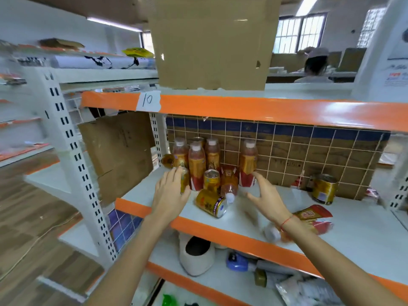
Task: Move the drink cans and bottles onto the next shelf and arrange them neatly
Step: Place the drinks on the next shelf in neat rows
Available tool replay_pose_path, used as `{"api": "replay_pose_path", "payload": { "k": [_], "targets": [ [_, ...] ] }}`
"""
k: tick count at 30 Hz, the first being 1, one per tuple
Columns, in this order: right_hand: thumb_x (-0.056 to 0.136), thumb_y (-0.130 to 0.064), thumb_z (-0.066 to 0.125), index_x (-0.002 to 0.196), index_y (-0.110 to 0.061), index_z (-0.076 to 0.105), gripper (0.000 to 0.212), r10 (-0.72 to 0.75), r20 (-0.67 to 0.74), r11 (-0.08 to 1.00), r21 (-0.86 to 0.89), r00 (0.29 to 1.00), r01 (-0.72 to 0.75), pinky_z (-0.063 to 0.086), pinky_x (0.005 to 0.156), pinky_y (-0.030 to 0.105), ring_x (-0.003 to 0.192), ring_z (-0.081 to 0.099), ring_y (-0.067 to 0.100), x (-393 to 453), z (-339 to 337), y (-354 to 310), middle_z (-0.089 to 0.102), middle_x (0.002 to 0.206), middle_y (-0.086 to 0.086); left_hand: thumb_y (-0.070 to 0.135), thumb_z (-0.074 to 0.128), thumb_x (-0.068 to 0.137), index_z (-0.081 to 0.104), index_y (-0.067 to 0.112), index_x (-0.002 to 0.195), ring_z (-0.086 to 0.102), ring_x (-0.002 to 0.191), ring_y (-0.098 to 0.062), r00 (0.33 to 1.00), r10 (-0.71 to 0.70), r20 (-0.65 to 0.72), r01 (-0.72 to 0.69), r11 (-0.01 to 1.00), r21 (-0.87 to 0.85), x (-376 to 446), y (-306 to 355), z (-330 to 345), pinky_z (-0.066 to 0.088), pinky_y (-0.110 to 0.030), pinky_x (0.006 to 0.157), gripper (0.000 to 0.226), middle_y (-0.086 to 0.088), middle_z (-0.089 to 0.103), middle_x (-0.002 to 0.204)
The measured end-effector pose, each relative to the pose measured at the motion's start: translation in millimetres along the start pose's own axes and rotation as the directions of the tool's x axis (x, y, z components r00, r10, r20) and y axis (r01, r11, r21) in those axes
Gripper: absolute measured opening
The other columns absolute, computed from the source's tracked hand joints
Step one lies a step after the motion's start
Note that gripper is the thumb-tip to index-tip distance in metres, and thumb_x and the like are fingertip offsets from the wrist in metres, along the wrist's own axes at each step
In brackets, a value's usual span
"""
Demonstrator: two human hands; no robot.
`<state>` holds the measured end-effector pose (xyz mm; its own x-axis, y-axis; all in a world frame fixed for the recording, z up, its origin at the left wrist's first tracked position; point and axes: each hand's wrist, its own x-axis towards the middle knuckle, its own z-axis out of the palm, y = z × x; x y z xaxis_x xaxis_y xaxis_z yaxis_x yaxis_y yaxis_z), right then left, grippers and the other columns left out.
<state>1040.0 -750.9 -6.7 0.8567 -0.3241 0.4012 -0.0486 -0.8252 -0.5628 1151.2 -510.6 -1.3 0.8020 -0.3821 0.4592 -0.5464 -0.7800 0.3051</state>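
Observation:
Several tea bottles [196,166] with white caps stand at the back left of the white shelf [353,235]. My left hand [170,193] wraps round an upright gold can [185,181] in front of them. Another gold can [211,180] stands beside it, one can [210,205] lies on its side, and a bottle [229,184] leans head-down. My right hand [267,197] hovers with spread fingers just in front of a lone upright bottle [248,165], holding nothing. A bottle [309,219] lies on its side under my right wrist. One more gold can [324,188] stands at the right.
A wire grid with cardboard [309,155] backs the shelf. An orange-edged shelf [242,109] tagged "10" runs overhead with a cardboard box [212,40] on it. A white shoe [196,255] and clutter lie on the shelf below. A person [315,65] sits far behind.

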Motion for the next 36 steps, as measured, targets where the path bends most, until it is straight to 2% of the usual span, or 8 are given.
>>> {"api": "replay_pose_path", "payload": {
  "k": [3, 7, 11, 17, 24, 30, 33, 36],
  "targets": [
    [0.087, -0.02, 0.064, 0.14, -0.011, 0.037, 0.061, 0.026, -0.007, 1.0, 0.003, 1.0, -0.026, 0.037, 0.1, 0.031, 0.126, 0.046, 0.025, 0, 12, -1, 0.048, 0.139, 0.009, 0.032, 0.045, 0.097, 0.022, 0.012, 0.15, 0.021, 0.143, -0.023, 1.0, -0.019, 0.017, 0.019, 1.0, -0.022, 9, -22, 2, 0.018, -0.038, 0.117, 0.061, -0.006, 0.028, 0.154],
    [0.088, -0.026, 0.062, 0.144, -0.016, 0.031, 0.064, 0.118, 0.021, 0.991, -0.061, 0.993, -0.117, 0.043, 0.094, 0.039, 0.124, 0.049, 0.031, 0, 20, 6, 0.047, 0.141, 0.011, 0.037, 0.047, 0.095, 0.024, 0.016, 0.149, 0.031, 0.139, -0.023, 0.998, -0.015, 0.054, 0.018, 0.998, -0.057, 11, -34, 12, 0.026, -0.041, 0.114, 0.063, -0.004, 0.035, 0.151],
    [0.088, -0.023, 0.061, 0.142, -0.013, 0.033, 0.062, 0.135, -0.003, 0.988, -0.075, 0.991, -0.135, 0.043, 0.095, 0.038, 0.122, 0.05, 0.031, 5, 19, 7, 0.049, 0.139, 0.011, 0.035, 0.048, 0.095, 0.024, 0.015, 0.149, 0.033, 0.137, -0.024, 0.997, -0.015, 0.074, 0.02, 0.998, -0.061, 20, -38, 19, 0.028, -0.041, 0.112, 0.063, -0.006, 0.037, 0.15],
    [0.086, -0.02, 0.063, 0.128, -0.011, 0.046, 0.046, 0.125, -0.011, 0.992, -0.007, 0.992, -0.125, 0.044, 0.088, 0.033, 0.111, 0.056, 0.028, 28, 14, 5, 0.058, 0.124, 0.011, 0.033, 0.051, 0.095, 0.023, 0.014, 0.149, 0.032, 0.138, -0.023, 0.998, -0.004, 0.059, 0.01, 0.996, -0.091, 29, -44, 21, 0.026, -0.038, 0.112, 0.064, -0.006, 0.035, 0.15],
    [0.088, -0.021, 0.062, 0.135, -0.012, 0.043, 0.051, 0.086, 0.074, 0.995, -0.049, 0.993, -0.083, 0.047, 0.087, 0.033, 0.108, 0.059, 0.03, 58, 27, -6, 0.06, 0.12, 0.011, 0.037, 0.057, 0.091, 0.018, 0.013, 0.15, 0.029, 0.14, -0.024, 0.993, -0.064, 0.102, 0.076, 0.99, -0.121, 37, -51, 21, 0.026, -0.04, 0.113, 0.075, -0.007, 0.029, 0.154],
    [0.089, -0.026, 0.061, 0.14, -0.014, 0.039, 0.056, 0.072, 0.157, 0.995, -0.076, 0.985, -0.06, 0.05, 0.093, 0.037, 0.114, 0.056, 0.025, 77, 48, -17, 0.054, 0.132, 0.01, 0.035, 0.059, 0.09, 0.026, 0.014, 0.147, 0.038, 0.133, -0.027, 0.986, -0.097, 0.134, 0.116, 0.983, -0.142, 40, -61, 28, 0.033, -0.039, 0.106, 0.069, -0.009, 0.038, 0.148],
    [0.089, -0.027, 0.061, 0.14, -0.014, 0.038, 0.057, 0.038, 0.171, 0.995, -0.1, 0.984, -0.021, 0.049, 0.093, 0.033, 0.116, 0.054, 0.023, 89, 57, -20, 0.053, 0.134, 0.01, 0.032, 0.061, 0.088, 0.033, 0.016, 0.142, 0.042, 0.13, -0.028, 0.985, -0.077, 0.154, 0.105, 0.978, -0.182, 52, -70, 38, 0.038, -0.04, 0.102, 0.063, -0.009, 0.043, 0.143],
    [0.091, -0.024, 0.06, 0.142, -0.012, 0.035, 0.058, 0.006, 0.219, 0.994, -0.111, 0.976, 0.019, 0.045, 0.095, 0.032, 0.12, 0.052, 0.024, 104, 66, -21, 0.051, 0.136, 0.011, 0.037, 0.061, 0.088, 0.031, 0.02, 0.144, 0.045, 0.127, -0.024, 0.988, -0.046, 0.146, 0.08, 0.968, -0.237, 67, -79, 57, 0.04, -0.038, 0.101, 0.066, -0.005, 0.045, 0.142]
  ]
}}
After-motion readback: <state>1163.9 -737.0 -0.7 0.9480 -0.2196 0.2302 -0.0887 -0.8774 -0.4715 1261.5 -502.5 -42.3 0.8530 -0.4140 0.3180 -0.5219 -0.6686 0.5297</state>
